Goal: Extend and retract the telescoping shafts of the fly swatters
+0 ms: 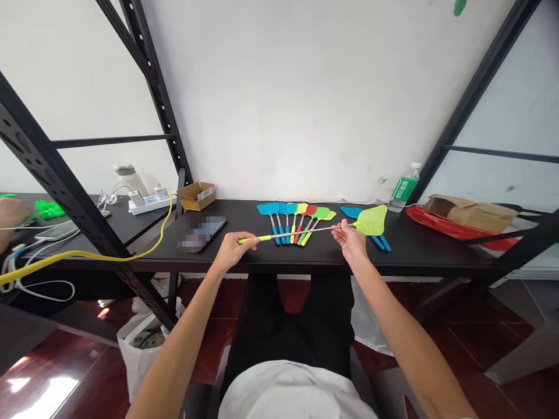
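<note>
A yellow-green fly swatter (372,221) with a thin metal rod is stretched out lengthwise above the black table (244,256). Its handle is pinched in my left hand (236,249), fingers closed. Near the mesh head, the fingers of my right hand (350,240) close around the rod. Behind the rod lies a row of shorter fly swatters (293,212) in blue, yellow, red and green, heads toward the wall. Partly covered by the held head and my right hand, blue swatters (351,213) lie on the right, their handles toward me.
On the left are a phone (204,234), a small open cardboard box (196,196) and a yellow cable (162,233). A water bottle (404,187) and a brown package on red plastic (467,216) stand right. Black shelf posts frame both sides. At far left another person's hand (13,214) shows.
</note>
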Available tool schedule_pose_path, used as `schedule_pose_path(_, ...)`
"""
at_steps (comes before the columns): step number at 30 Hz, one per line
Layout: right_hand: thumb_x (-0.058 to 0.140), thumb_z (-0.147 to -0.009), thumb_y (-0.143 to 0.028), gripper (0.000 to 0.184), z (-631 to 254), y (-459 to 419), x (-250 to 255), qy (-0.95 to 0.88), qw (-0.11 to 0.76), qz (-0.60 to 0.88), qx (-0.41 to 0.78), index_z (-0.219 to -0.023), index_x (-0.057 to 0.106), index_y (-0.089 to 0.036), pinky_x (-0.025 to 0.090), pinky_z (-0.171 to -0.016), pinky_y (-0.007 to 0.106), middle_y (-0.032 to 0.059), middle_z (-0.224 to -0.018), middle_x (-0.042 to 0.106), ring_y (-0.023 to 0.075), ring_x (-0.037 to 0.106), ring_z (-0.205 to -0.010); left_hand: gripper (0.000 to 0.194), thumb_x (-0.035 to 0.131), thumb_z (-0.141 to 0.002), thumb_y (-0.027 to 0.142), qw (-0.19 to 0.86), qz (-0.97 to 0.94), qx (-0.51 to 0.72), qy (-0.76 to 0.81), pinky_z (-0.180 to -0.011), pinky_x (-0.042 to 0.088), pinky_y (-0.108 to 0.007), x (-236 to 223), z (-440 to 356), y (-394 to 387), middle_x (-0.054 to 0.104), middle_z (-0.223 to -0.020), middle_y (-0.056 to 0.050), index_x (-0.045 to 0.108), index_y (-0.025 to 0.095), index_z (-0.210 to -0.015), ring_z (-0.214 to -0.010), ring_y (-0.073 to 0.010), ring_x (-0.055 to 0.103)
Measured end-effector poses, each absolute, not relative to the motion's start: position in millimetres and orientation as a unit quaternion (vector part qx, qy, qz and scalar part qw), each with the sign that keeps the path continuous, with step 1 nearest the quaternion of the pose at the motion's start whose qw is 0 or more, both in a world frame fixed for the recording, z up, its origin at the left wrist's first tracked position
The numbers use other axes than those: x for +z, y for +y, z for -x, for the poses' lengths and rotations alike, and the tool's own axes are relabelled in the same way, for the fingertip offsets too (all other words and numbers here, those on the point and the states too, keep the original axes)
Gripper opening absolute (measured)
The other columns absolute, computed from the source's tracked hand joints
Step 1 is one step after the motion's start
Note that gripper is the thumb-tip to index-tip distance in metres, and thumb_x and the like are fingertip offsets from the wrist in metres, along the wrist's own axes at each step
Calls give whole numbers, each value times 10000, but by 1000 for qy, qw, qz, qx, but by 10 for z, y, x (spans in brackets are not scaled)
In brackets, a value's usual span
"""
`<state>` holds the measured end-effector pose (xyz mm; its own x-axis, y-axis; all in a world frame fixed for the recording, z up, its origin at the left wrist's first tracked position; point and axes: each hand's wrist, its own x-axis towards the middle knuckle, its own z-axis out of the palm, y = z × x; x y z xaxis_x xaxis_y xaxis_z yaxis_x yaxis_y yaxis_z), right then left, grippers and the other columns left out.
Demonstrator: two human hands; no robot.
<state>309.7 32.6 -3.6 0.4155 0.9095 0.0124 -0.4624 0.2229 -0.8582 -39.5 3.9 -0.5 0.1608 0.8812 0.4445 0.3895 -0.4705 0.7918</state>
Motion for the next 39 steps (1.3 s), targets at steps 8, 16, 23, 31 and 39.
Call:
schedule_pose_path(8, 769, -834, -336, 245, -3093, 317, -6, -245, 738, 426, 462, -724, 658, -148, 560, -490, 159, 61, -632, 726, 118, 686, -534, 330, 764, -755, 471, 270, -690, 510, 436, -627, 441, -277, -18, 370, 44, 730, -753, -71, 770, 144, -804, -707, -198, 623)
schedule_pose_path(16, 776, -832, -311, 198, -3180, 343, -26, -292, 744, 359, 482, -758, 663, -166, 588, -586, 158, 57, -752, 754, 117, 720, -638, 381, 701, -817, 504, 314, -697, 473, 438, -541, 360, -247, -26, 425, 58, 641, -650, -22, 742, 154, -962, -583, -137, 517)
schedule_pose_path(23, 772, -833, -314, 149, -3295, 308, 87, -357, 750, 291, 474, -835, 679, -197, 588, -672, 169, 24, -867, 757, 126, 741, -808, 574, 471, -924, 631, 359, -718, 416, 428, -484, 289, -265, -3, 434, 55, 347, -453, 37, 734, 133, -812, -438, -102, 313)
schedule_pose_path(31, 774, -826, -316, 155, -3223, 213, 155, -374, 732, 279, 496, -872, 674, -207, 564, -624, 175, 24, -872, 755, 148, 746, -831, 491, 552, -898, 592, 397, -728, 381, 409, -494, 206, -263, 41, 450, 27, 350, -488, 38, 679, 158, -710, -466, -93, 295)
schedule_pose_path(39, 802, -782, -399, 284, -3177, 202, 121, -427, 694, 264, 516, -960, 687, -212, 587, -624, 229, 50, -935, 770, 197, 757, -848, 478, 572, -888, 584, 411, -719, 399, 393, -506, 137, -272, 42, 433, 26, 281, -592, 31, 641, 149, -703, -510, -86, 234)
